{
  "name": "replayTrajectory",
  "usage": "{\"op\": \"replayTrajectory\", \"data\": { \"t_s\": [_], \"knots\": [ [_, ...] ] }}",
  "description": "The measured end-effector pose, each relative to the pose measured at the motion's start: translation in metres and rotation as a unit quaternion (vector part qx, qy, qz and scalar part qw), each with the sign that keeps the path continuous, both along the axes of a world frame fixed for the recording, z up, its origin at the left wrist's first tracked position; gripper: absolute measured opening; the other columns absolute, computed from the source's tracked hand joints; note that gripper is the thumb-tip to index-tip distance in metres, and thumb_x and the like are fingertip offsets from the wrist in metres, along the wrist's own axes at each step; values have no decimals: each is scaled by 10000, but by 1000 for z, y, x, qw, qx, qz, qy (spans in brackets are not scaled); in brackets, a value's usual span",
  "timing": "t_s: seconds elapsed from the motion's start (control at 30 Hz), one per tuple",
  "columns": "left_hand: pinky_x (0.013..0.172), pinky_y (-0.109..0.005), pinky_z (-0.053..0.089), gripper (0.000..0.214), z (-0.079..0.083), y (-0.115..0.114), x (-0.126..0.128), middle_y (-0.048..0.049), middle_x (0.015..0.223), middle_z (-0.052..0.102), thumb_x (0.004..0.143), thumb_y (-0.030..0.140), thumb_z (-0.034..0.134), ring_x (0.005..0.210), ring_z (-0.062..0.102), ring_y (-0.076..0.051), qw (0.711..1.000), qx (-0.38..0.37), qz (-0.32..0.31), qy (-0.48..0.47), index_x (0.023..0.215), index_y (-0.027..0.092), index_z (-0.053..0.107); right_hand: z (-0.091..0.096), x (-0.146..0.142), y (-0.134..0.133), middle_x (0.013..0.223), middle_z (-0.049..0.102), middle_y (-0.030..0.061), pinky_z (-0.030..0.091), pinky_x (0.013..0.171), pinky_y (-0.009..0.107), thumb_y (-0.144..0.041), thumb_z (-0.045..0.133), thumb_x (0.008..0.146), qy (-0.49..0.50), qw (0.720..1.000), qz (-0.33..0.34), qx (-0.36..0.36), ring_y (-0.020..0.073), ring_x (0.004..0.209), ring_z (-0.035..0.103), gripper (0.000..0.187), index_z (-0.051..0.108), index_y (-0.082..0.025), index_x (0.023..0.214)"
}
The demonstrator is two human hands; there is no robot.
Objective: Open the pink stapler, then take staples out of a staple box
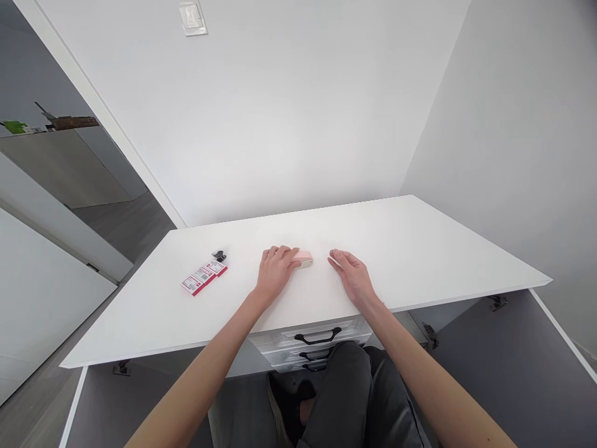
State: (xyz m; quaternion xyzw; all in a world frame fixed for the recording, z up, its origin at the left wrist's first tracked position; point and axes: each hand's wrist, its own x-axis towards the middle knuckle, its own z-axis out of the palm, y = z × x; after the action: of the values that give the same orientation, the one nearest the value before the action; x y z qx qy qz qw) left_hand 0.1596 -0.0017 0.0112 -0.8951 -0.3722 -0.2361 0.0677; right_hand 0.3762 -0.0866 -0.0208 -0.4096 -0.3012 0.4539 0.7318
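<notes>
On the cabinet top (pixel 429 255), packets (pixel 204 277) lie left of both hands (pixel 274 270).

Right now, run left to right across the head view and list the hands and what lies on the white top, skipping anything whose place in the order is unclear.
Red-and-white printed strip → left hand → pale pink object → right hand.

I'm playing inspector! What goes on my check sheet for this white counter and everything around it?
Surface: white countertop
Job's things: pale pink object
Clutter: red and white labelled strip and small black item, toward the left
Hands: left hand grips the pale pink object; right hand pinches, anything held too small to tell
Cables: nothing seen
Surroundings: wall with light switch, drawers below, open cabinet doors either side
</notes>
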Motion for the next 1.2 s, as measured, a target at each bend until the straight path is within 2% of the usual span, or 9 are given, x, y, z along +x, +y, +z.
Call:
{"op": "replayTrajectory", "data": {
  "t_s": [0.13, 0.3, 0.43, 0.6, 0.7, 0.83, 0.97, 1.1, 1.2],
  "knots": [
    [996, -526, 405, 411, 1, 23, -24, -144, 1215, 704, 1042, 306, 458, 1129, 574, -354, 997, 5, 81, -8, 1403, 277, 652, 1, 0, -2, 1090, 771, 42, 512, 1174, 485, -554, 842, 797, -12, 1000, 8, -9, 253, 1216, 667, 315, 791, -255, 881],
    [1018, -593, 395, 539, 7, 51, -63, -244, 1378, 625, 997, 163, 357, 1234, 550, -417, 979, -1, 203, 8, 1506, 132, 530, 1, 0, -3, 1063, 760, 28, 487, 1194, 469, -547, 869, 770, -8, 1000, 15, -11, 239, 1184, 670, 320, 793, -261, 892],
    [1069, -645, 372, 610, 8, 59, -87, -267, 1567, 478, 927, 94, 372, 1380, 475, -449, 972, 4, 233, -17, 1528, 118, 476, 0, 1, -3, 1089, 764, 36, 492, 1183, 486, -578, 848, 783, -34, 999, 17, -23, 256, 1203, 664, 341, 785, -265, 904],
    [1208, -644, 248, 633, 1, 41, -100, -196, 1676, 342, 917, 148, 462, 1569, 259, -401, 982, 56, 176, -25, 1548, 182, 438, -4, 2, -3, 1134, 766, 42, 503, 1159, 501, -603, 820, 809, -69, 997, 22, -32, 279, 1227, 657, 362, 771, -271, 945],
    [1214, -609, 274, 593, -2, 23, -107, -188, 1653, 352, 911, 176, 494, 1553, 283, -381, 985, 55, 161, -37, 1504, 197, 481, -6, 2, -3, 1158, 767, 46, 511, 1135, 511, -612, 798, 829, -98, 994, 25, -41, 291, 1219, 661, 368, 770, -275, 972],
    [1190, -582, 314, 510, 0, 7, -126, -202, 1566, 413, 935, 245, 514, 1479, 357, -399, 978, 58, 194, -53, 1443, 199, 525, -7, 1, -4, 1185, 759, 50, 488, 1147, 499, -613, 784, 846, -103, 993, 37, -46, 285, 1202, 667, 376, 775, -270, 997],
    [1188, -572, 315, 572, 4, -1, -154, -214, 1531, 440, 930, 353, 572, 1442, 390, -396, 972, 70, 208, -83, 1464, 181, 464, -5, -1, -6, 1187, 760, 57, 467, 1139, 495, -637, 770, 842, -132, 989, 41, -58, 284, 1164, 678, 407, 765, -261, 997],
    [1168, -562, 332, 651, 7, -2, -176, -215, 1496, 484, 901, 479, 613, 1403, 435, -399, 966, 61, 233, -99, 1449, 166, 451, 0, -3, -9, 1152, 770, 66, 464, 1109, 482, -660, 756, 838, -175, 981, 45, -71, 289, 1156, 669, 432, 756, -251, 978],
    [1142, -571, 348, 727, 6, 3, -184, -220, 1423, 553, 867, 584, 633, 1366, 470, -420, 957, 12, 271, -101, 1428, 152, 466, 5, -6, -12, 1135, 778, 68, 468, 1093, 459, -659, 738, 856, -198, 976, 48, -72, 280, 1145, 673, 425, 753, -250, 970]
  ]
}}
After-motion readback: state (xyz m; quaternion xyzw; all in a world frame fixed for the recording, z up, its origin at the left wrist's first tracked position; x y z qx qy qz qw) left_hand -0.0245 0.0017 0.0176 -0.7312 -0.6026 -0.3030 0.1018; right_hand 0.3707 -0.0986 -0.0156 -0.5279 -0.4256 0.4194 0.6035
